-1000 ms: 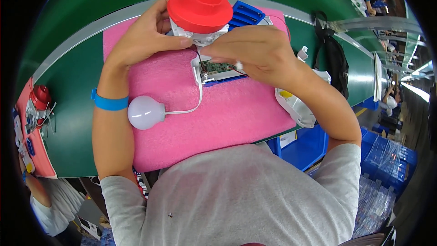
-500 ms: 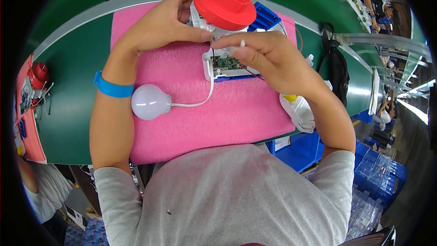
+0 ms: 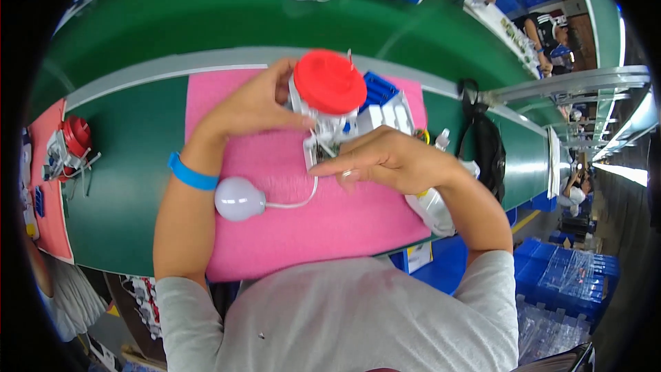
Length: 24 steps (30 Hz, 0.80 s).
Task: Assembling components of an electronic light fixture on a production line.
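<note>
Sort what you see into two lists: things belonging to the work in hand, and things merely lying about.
Likely in the job:
left hand, around the red-topped white unit
right hand, index fingertip near the white cable
white bulb on that cable
pink mat beneath

Likely just lying about:
black bag at right
blue crates, lower right
red-and-white unit, far left

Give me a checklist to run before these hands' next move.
1. Left hand on the white plastic housing beneath the red round plastic cap: ok.
2. White globe-shaped bulb resting on the pink soft mat: ok.
3. Slim white cable slack: ok, it curves from the bulb toward the white plastic casing.
4. Right hand clear of the casing: not ok, it reaches over it.
5. Wire connections inside the casing: cannot tell, mostly hidden and blurred.
</note>
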{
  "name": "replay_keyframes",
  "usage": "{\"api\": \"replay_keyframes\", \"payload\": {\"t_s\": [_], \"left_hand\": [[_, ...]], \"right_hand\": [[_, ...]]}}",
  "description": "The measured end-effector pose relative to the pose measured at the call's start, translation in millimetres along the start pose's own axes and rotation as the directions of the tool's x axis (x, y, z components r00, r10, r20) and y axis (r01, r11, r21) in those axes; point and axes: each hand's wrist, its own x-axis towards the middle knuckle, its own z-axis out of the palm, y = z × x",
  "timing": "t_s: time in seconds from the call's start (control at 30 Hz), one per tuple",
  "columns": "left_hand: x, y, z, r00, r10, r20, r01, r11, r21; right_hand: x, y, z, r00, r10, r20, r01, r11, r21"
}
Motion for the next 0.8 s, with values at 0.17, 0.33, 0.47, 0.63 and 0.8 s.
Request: {"api": "replay_keyframes", "payload": {"t_s": [0.17,0.33,0.47,0.63,0.8], "left_hand": [[-6,8,4,1.000,-0.020,0.010,0.020,1.000,0.005],[-6,8,4,0.999,-0.032,-0.011,0.032,0.999,-0.020],[-4,7,3,1.000,-0.011,-0.013,0.010,1.000,-0.029],[-4,-1,0,0.998,0.042,-0.052,-0.042,0.999,-0.010],[-1,7,2,0.998,0.007,-0.060,-0.003,0.998,0.069]], "right_hand": [[2,-4,8,0.921,0.364,-0.136,-0.256,0.831,0.493],[3,-3,7,0.925,0.170,-0.339,-0.186,0.983,-0.015],[1,-2,9,0.942,-0.022,-0.336,-0.134,0.891,-0.434],[5,18,12,0.951,-0.101,-0.291,-0.169,0.618,-0.768],[3,25,16,0.965,-0.097,-0.242,-0.156,0.530,-0.833]]}}
